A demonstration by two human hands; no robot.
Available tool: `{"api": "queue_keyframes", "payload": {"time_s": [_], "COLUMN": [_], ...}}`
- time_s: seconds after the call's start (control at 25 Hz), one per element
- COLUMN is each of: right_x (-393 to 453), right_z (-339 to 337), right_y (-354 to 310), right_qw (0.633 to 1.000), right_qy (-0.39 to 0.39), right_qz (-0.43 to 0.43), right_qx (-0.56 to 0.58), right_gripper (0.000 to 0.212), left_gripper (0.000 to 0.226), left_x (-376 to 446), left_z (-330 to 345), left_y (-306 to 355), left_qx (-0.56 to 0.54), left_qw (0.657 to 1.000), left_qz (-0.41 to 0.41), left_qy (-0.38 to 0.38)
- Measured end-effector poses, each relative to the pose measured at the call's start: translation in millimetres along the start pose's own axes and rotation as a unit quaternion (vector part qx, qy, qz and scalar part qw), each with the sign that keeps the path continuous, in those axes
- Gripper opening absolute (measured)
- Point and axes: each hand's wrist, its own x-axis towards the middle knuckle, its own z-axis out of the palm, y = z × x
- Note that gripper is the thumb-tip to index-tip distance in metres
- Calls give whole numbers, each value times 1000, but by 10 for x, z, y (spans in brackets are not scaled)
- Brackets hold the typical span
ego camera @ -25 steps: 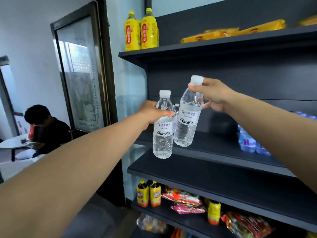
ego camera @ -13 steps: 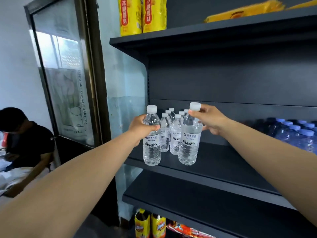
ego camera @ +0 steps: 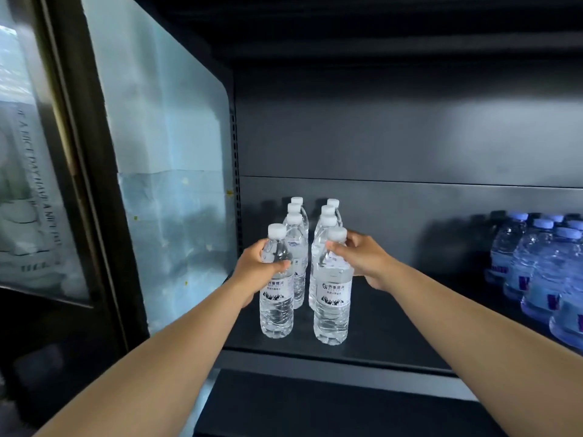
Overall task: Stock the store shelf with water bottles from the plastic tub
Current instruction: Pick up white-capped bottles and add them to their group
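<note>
Water bottles stood on the dark shelf [ego camera: 394, 339] at the centre of the frame in two rows running toward the back panel, and the two front ones were in hand. The left hand [ego camera: 257, 269] had its grip clamped round the shoulder of the front left bottle [ego camera: 276, 298], thumb across the near side and fingers curled behind. The right hand [ego camera: 362, 258] pinched the front right bottle [ego camera: 332, 298] just under its white cap, thumb and fingertips closed on the neck. Half a second earlier both bottles hung near the shelf's front edge; now they stood upright further in, right behind them the rows of three. Both forearms reached in from the lower corners, nearly straight, wrists level. Blue-tinted bottles [ego camera: 542, 266] with pale blue caps stood well apart at the right edge.
</note>
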Motion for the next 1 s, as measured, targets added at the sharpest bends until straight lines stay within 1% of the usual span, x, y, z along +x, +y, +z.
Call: {"api": "queue_keyframes", "payload": {"time_s": [0.08, 0.12, 0.2, 0.24, 0.28, 0.36, 0.4, 0.48, 0.6, 0.76, 0.88, 1.0], "right_x": [27, 8, -154, -262, -360, -413, -407, -368, -379, -388, -365, -365], "right_z": [22, 52, 208, 323, 442, 593, 620, 603, 587, 605, 593, 620], "right_y": [39, 95, 299, 421, 532, 732, 801, 924, 1087, 1167, 1181, 1162], "right_qw": [1000, 999, 996, 994, 990, 983, 982, 983, 986, 991, 992, 991], "right_qy": [-1, 12, 70, 106, 137, 183, 190, 179, 152, 115, 116, 127], "right_qz": [-9, -18, -14, 1, 17, 14, 2, -17, -30, -27, -33, -18], "right_qx": [24, 44, 59, 42, 30, 25, 25, 37, 62, 59, 49, 30], "right_gripper": [43, 49, 74, 83, 84, 69, 63, 57, 59, 59, 59, 66], "left_gripper": [68, 68, 71, 73, 77, 81, 82, 80, 79, 74, 71, 70], "left_x": [125, 152, 68, -12, -86, -165, -158, -143, -129, -136, -133, -127], "left_z": [21, 46, 131, 183, 237, 342, 379, 428, 492, 545, 537, 554], "left_y": [-79, -153, -320, -454, -612, -885, -991, -1047, -1117, -1150, -1128, -1132], "left_qx": [-7, -8, -17, -20, -17, 1, 10, 11, 6, 14, 20, 22], "left_qw": [1000, 999, 998, 998, 998, 997, 997, 997, 997, 996, 995, 994], "left_qz": [24, 34, 52, 53, 51, 63, 68, 66, 75, 85, 94, 96], "left_qy": [-15, -15, 7, 20, 36, 43, 39, 27, 34, 37, 37, 37]}}
